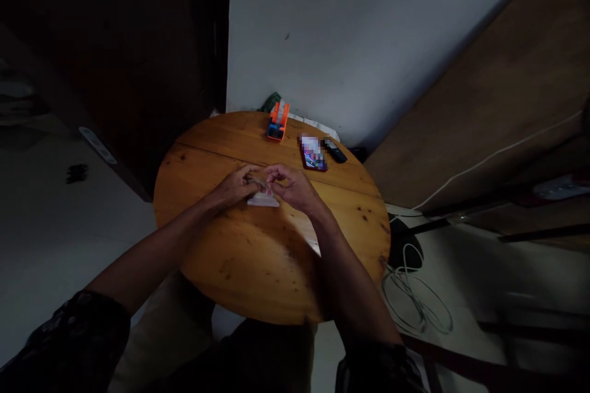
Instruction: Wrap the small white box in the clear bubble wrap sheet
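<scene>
Both of my hands meet over the middle of a round wooden table (276, 245). Between them is a small, whitish, partly see-through packet or box (263, 201), its near edge low against the tabletop; its exact kind is too dim to tell. My left hand (240, 185) grips its left side with bent fingers. From the right, my right hand (290, 186) closes thumb and fingertips in a pinch at its upper part. Fingers cover much of the packet's top, and what the right fingertips pinch is not clear.
Toward the wall stands an orange tape dispenser (278, 120). Right of it lie a phone (313, 155) with a lit, blurred screen and a black remote-like object (335, 151). Coiled white cable (410, 295) rests on the floor at right. A dark door (115, 61) borders the left.
</scene>
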### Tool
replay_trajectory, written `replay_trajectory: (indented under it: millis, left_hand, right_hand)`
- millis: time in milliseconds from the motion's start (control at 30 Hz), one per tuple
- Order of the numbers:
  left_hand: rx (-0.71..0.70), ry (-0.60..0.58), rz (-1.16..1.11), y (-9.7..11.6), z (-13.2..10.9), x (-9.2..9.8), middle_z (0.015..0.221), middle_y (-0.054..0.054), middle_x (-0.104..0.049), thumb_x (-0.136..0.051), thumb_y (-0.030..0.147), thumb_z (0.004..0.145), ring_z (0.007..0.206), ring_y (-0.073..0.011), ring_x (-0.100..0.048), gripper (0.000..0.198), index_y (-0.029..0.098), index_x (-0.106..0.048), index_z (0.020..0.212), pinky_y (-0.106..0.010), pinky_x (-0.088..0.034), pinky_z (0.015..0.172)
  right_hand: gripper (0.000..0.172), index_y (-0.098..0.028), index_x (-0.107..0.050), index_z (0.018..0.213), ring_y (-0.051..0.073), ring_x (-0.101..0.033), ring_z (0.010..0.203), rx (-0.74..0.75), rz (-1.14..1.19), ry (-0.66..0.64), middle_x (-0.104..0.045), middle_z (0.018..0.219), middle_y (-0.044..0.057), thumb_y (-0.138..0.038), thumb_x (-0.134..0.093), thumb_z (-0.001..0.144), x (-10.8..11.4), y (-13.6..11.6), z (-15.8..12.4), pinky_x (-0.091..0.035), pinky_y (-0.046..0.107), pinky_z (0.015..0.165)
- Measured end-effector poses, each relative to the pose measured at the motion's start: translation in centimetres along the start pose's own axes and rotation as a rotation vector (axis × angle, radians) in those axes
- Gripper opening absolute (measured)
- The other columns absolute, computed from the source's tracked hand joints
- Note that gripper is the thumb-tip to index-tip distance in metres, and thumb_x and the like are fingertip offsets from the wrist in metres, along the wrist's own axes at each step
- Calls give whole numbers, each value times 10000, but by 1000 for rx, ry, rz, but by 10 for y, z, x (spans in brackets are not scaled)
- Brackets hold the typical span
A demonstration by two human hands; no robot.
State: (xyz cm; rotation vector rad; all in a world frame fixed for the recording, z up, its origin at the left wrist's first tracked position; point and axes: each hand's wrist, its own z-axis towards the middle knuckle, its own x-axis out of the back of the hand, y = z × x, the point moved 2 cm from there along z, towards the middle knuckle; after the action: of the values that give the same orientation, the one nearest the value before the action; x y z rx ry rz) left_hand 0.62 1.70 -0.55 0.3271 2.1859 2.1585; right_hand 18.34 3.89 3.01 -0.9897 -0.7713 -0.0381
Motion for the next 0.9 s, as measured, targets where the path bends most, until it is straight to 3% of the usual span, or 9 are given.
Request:
replay_trajectory:
  millis: [267, 500, 633, 767, 900]
  left_hand:
    - [-1, -41, -19, 3, 1, 4, 899, -24, -653, -699, 356, 657, 730, -142, -584, 542, 134, -636, 1148, -258, -442, 644]
    - [-26, -29, -11, 0, -2, 7, 820, 3, -631, -695, 358, 685, 644, -122, -560, 494, 147, -646, 1129, -249, -434, 609]
    - [-69, -51, 47, 1, -2, 6, 919, -15, -649, -738, 362, 664, 748, -141, -598, 549, 167, -652, 1170, -241, -443, 645]
    - [-46, -32, 71, -1, -1, 4, 949, -15, -625, -771, 364, 666, 801, -143, -601, 607, 182, -632, 1228, -230, -446, 666]
    - [-25, -34, 51, -2, 0, 4, 921, -12, -610, -796, 386, 660, 801, -149, -604, 669, 169, -597, 1260, -235, -454, 663]
  right_hand:
    - [314, -252, -763, 985, 178, -704, 831, 72, -327, -108, -777, 877, 0, -66, -601, 791, 2, -20, -2, -504, 300, 819]
    - [396, -286, -752, 1073, 173, -727, 846, 69, -300, -167, -791, 974, -12, -48, -576, 810, 10, -29, -9, -525, 308, 829]
    - [492, -274, -724, 1166, 169, -726, 827, 55, -261, -182, -793, 948, -15, -19, -530, 793, 11, -26, -10, -523, 294, 793]
    - [518, -248, -679, 1268, 154, -700, 729, 20, -193, -79, -790, 859, -29, -46, -515, 820, 12, -16, -8, -507, 279, 732]
    - [448, -248, -689, 1248, 185, -718, 844, 41, -192, 17, -793, 905, -9, -92, -563, 847, 10, -15, -5, -505, 310, 812]
